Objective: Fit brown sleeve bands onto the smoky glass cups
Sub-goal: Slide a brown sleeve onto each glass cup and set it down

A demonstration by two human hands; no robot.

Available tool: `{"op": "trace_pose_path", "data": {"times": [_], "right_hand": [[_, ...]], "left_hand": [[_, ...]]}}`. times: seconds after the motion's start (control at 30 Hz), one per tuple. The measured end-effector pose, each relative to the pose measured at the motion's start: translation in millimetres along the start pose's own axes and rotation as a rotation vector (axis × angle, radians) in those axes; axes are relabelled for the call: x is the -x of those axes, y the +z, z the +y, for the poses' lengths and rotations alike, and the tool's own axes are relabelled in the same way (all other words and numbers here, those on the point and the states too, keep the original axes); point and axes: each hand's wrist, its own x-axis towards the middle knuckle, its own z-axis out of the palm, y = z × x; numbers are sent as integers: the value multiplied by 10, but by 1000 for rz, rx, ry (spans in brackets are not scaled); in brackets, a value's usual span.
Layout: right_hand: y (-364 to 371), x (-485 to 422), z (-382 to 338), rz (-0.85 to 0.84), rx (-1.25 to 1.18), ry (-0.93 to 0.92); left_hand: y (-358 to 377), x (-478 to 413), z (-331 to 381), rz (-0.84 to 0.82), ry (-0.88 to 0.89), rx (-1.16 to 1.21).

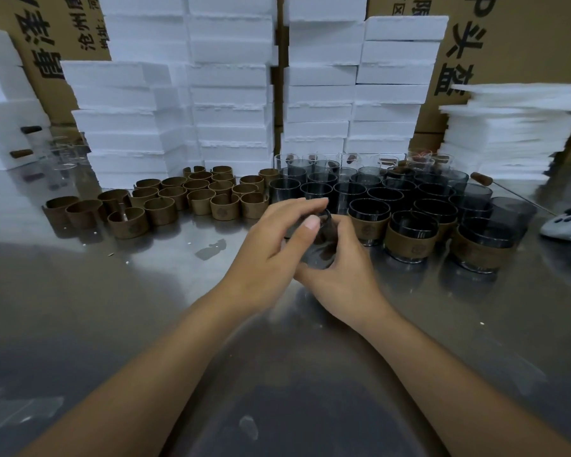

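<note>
Both hands meet over the steel table at the middle of the view, around one smoky glass cup (pixel 317 250). My left hand (pixel 277 242) curls over its left side and rim. My right hand (pixel 340 265) cups it from below and from the right. Fingers hide most of the cup; whether a band is on it I cannot tell. Several loose brown sleeve bands (pixel 165 202) stand in rows at the back left. Bare smoky cups (pixel 317 189) crowd the back centre. Several cups wearing brown bands (pixel 409 235) stand to the right of my hands.
Stacks of white foam boxes (pixel 231 94) and cardboard cartons (pixel 515 44) wall off the back. A pile of foam sheets (pixel 508 133) sits at the back right. A white handheld controller (pixel 564 225) lies at the right edge. Clear glasses (pixel 60 156) stand far left.
</note>
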Motion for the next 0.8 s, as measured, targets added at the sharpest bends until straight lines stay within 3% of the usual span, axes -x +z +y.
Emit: {"op": "trace_pose_path", "data": {"times": [0.3, 0.8], "right_hand": [[-3, -12, 27, 37, 35, 12], [-17, -56, 86, 135, 63, 83]], "left_hand": [[21, 68, 101, 55, 100, 13], [-61, 86, -123, 111, -31, -65]]}}
